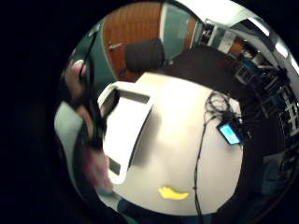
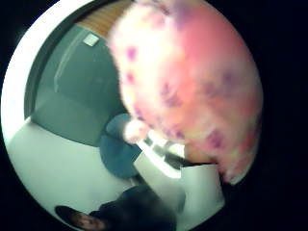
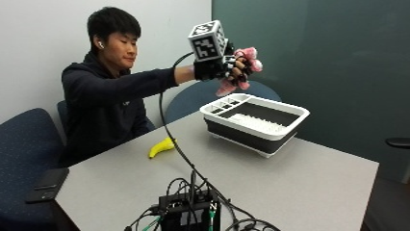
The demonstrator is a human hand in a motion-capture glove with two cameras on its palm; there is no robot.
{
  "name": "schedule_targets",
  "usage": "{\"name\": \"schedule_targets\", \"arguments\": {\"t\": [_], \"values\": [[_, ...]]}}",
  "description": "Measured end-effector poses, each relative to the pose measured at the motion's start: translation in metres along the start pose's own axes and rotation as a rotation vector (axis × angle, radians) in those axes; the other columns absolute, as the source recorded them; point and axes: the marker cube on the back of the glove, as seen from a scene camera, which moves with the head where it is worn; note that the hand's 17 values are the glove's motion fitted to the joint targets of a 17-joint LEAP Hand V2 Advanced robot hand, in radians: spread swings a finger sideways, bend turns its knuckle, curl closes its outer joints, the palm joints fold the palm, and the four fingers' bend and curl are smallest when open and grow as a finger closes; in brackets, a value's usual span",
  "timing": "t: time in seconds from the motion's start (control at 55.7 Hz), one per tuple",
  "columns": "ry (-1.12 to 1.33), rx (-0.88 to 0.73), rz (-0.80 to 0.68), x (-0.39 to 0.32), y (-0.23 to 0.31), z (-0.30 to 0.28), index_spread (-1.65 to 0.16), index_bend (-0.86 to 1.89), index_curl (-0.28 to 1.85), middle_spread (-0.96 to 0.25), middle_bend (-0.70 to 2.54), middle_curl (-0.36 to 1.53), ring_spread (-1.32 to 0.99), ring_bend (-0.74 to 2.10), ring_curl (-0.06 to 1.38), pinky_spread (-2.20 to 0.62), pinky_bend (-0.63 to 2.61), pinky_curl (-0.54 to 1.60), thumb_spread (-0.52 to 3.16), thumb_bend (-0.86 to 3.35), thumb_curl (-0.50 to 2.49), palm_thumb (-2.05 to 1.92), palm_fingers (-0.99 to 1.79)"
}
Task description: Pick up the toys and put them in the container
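The pink plush toy point(image 3: 242, 67), soft and likely light, is clenched around its middle in the gloved right hand's point(image 3: 221, 67) grip above the container point(image 3: 282, 126).

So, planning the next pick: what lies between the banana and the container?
Only bare table between the banana and the container, as the outside view shows.

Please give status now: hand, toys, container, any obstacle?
Right hand grips pink plush toy, raised above the container. Yellow banana toy lies on the table, not yet picked. Nothing blocks the container.
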Motion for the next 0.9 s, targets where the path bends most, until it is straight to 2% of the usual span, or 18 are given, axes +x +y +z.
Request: {"name": "schedule_targets", "arguments": {"t": [0.018,0.054,0.072,0.108,0.144,0.162,0.323,0.521,0.611,0.7,0.826,0.898], "values": [[-0.012,-0.041,0.002,0.000,-0.004,0.003,-0.24,0.53,0.59,-0.16,0.83,0.62,-0.28,1.31,0.65,-0.40,1.28,0.51,0.43,0.12,0.85,0.62,0.66],[-0.033,-0.103,0.000,0.006,-0.014,0.007,-0.23,0.36,0.57,-0.14,0.67,0.58,-0.28,1.25,0.64,-0.37,1.35,0.53,0.64,0.03,0.79,0.45,0.19],[-0.042,-0.120,-0.003,0.008,-0.017,0.008,-0.22,0.33,0.58,-0.13,0.63,0.57,-0.28,1.23,0.65,-0.35,1.36,0.55,0.70,0.00,0.76,0.40,0.06],[-0.057,-0.132,-0.012,0.008,-0.019,0.010,-0.21,0.28,0.54,-0.08,0.48,0.52,-0.21,0.99,0.58,-0.27,1.36,0.54,0.78,-0.07,0.71,0.29,-0.37],[-0.066,-0.126,-0.023,0.006,-0.019,0.010,-0.21,0.21,0.47,-0.05,0.41,0.48,-0.18,0.85,0.53,-0.22,1.33,0.50,0.85,-0.07,0.67,0.25,-0.35],[-0.063,-0.123,-0.029,0.005,-0.018,0.010,-0.21,0.19,0.45,-0.04,0.36,0.46,-0.15,0.73,0.48,-0.20,1.29,0.48,0.87,-0.08,0.65,0.21,-0.43],[0.043,-0.146,-0.078,0.016,0.005,-0.004,-0.19,0.13,0.38,0.01,0.18,0.39,-0.06,0.42,0.32,-0.08,1.11,0.39,1.05,-0.03,0.54,0.14,-0.29],[0.161,-0.225,-0.141,0.070,0.061,-0.033,-0.19,0.10,0.33,0.03,0.14,0.35,-0.01,0.23,0.28,-0.03,0.98,0.33,1.13,-0.02,0.46,0.12,-0.29],[0.321,-0.269,-0.144,0.107,0.101,-0.035,-0.19,0.10,0.31,0.03,0.13,0.33,0.00,0.17,0.27,-0.02,0.93,0.31,1.14,-0.02,0.44,0.11,-0.29],[0.305,-0.326,-0.079,0.148,0.121,-0.041,-0.19,0.11,0.29,0.03,0.13,0.31,0.01,0.15,0.25,-0.02,0.91,0.29,1.13,-0.02,0.42,0.10,-0.30],[0.330,-0.415,-0.091,0.182,0.167,-0.017,-0.20,0.12,0.28,0.03,0.12,0.29,0.01,0.14,0.24,-0.02,0.88,0.28,1.13,-0.02,0.39,0.09,-0.29],[0.354,-0.450,-0.050,0.203,0.181,0.002,-0.20,0.14,0.28,0.03,0.12,0.28,0.01,0.13,0.23,-0.01,0.87,0.27,1.12,-0.02,0.38,0.09,-0.28]]}}
